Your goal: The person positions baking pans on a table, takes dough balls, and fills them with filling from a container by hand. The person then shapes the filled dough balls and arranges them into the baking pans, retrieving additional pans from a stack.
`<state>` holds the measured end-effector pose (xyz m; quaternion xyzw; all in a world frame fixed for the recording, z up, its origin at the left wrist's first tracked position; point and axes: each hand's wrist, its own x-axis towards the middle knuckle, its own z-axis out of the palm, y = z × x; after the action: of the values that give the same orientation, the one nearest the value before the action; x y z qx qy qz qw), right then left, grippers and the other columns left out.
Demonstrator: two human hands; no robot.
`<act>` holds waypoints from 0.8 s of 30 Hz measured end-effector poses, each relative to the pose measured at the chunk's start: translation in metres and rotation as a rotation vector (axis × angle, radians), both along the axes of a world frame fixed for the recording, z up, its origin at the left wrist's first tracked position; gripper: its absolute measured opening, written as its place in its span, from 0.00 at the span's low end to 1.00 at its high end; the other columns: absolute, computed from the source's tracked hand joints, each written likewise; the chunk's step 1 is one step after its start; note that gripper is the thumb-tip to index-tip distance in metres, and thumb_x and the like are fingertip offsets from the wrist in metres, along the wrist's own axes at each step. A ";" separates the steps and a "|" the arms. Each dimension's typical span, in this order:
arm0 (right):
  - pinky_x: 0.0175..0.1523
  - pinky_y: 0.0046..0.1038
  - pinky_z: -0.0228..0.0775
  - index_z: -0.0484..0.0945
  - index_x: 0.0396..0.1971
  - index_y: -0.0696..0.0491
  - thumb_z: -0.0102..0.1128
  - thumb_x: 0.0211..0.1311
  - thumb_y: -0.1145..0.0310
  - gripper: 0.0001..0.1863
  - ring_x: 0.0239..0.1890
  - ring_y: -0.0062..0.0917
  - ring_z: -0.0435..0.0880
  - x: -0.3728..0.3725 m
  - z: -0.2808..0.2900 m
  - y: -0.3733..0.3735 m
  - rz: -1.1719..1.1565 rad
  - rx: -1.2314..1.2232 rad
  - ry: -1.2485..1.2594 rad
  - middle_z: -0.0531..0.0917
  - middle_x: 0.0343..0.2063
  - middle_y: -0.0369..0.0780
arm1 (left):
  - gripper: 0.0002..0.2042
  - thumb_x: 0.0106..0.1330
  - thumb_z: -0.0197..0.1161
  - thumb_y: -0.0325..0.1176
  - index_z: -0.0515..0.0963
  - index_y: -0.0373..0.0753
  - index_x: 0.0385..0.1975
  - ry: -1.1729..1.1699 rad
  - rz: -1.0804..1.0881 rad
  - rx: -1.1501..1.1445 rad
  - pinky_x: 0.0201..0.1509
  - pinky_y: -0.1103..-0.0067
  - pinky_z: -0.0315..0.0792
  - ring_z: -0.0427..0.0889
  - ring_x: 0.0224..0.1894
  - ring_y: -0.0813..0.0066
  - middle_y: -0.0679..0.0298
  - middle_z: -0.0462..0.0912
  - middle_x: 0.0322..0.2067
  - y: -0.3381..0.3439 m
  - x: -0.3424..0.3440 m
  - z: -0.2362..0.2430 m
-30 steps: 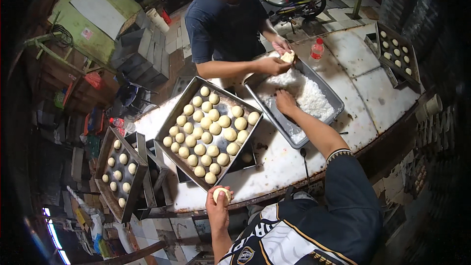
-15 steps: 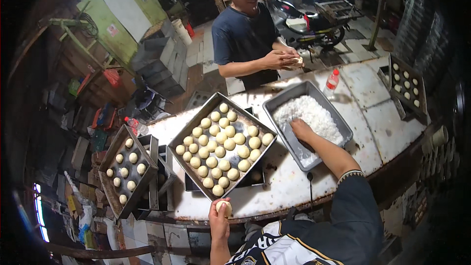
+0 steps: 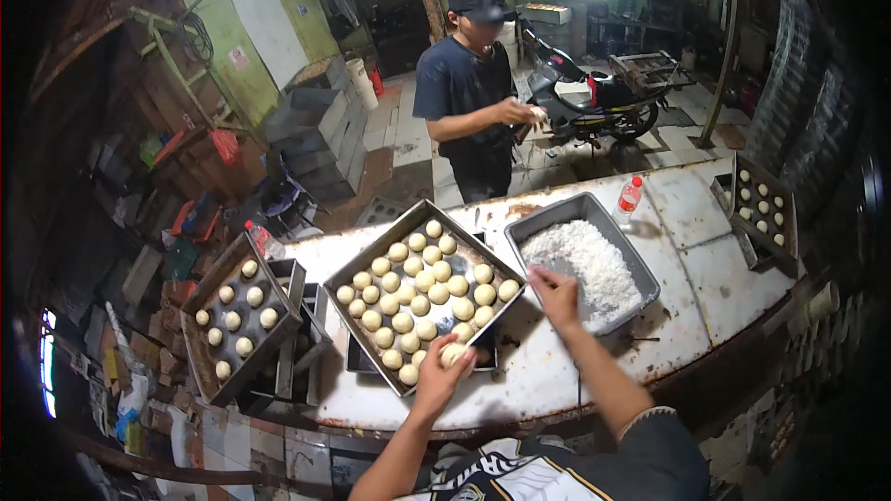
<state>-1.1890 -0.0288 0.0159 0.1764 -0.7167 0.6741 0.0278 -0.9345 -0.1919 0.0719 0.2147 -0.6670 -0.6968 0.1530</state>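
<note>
My left hand (image 3: 434, 384) grips a pale dough ball (image 3: 454, 354) over the near right corner of a square metal tray (image 3: 340, 271). Inside this tray lie many round dough balls (image 3: 419, 305), with some dark bottom showing among them. My right hand (image 3: 557, 301) is over the left rim of a grey plastic tub (image 3: 642, 265), its fingers drawn together and a little blurred; what they hold, if anything, cannot be made out. White crumbly stuff (image 3: 594, 264) is heaped in the tub, mostly toward its right side.
Across the table (image 3: 691, 283) a person (image 3: 469, 93) holds a piece of dough. A red-capped bottle (image 3: 629, 199) stands behind the tub. More trays with spaced dough balls sit at the left (image 3: 200, 366) and far right (image 3: 789, 204). A motorbike (image 3: 594, 97) is parked beyond.
My right hand has come up out of the white stuff and moved left to the tub's rim. My left hand has risen with its dough ball over the tray. The other person's hands have parted.
</note>
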 end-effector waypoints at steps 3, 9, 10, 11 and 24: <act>0.54 0.28 0.84 0.91 0.47 0.62 0.74 0.67 0.74 0.11 0.45 0.23 0.92 0.087 0.036 -0.037 0.060 -0.087 0.119 0.93 0.45 0.45 | 0.17 0.77 0.68 0.42 0.85 0.32 0.51 -0.203 -0.060 -0.158 0.42 0.77 0.78 0.83 0.37 0.80 0.63 0.90 0.37 0.020 -0.034 -0.002; 0.56 0.32 0.84 0.90 0.46 0.61 0.72 0.66 0.78 0.10 0.49 0.36 0.93 0.132 0.082 -0.071 -0.028 0.016 0.478 0.93 0.44 0.47 | 0.13 0.81 0.62 0.39 0.84 0.33 0.47 0.072 0.036 -0.030 0.33 0.81 0.67 0.73 0.32 0.87 0.74 0.83 0.32 0.013 -0.003 0.003; 0.56 0.32 0.84 0.90 0.46 0.61 0.72 0.65 0.79 0.10 0.49 0.36 0.93 0.141 0.090 -0.074 -0.019 0.011 0.492 0.93 0.44 0.47 | 0.14 0.81 0.62 0.39 0.85 0.33 0.47 0.081 0.034 -0.034 0.33 0.82 0.67 0.73 0.31 0.87 0.74 0.83 0.32 0.001 0.009 0.006; 0.55 0.32 0.85 0.90 0.46 0.60 0.73 0.65 0.79 0.11 0.48 0.36 0.93 0.150 0.097 -0.078 0.004 0.021 0.567 0.93 0.44 0.47 | 0.14 0.82 0.61 0.40 0.84 0.33 0.49 0.096 0.059 0.151 0.34 0.82 0.70 0.76 0.34 0.86 0.72 0.85 0.38 -0.007 0.014 0.009; 0.75 0.41 0.54 0.93 0.50 0.42 0.76 0.61 0.58 0.17 0.67 0.37 0.73 0.305 0.144 -0.162 0.436 0.461 0.639 0.83 0.61 0.40 | 0.32 0.69 0.65 0.21 0.63 0.36 0.72 0.296 -0.349 0.230 0.56 0.78 0.81 0.82 0.56 0.75 0.58 0.79 0.57 -0.169 0.163 0.057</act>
<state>-0.8843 -0.1904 0.1603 0.5242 -0.7498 0.3985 0.0648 -0.7714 -0.3610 0.1288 0.0078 -0.5805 -0.8079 0.1008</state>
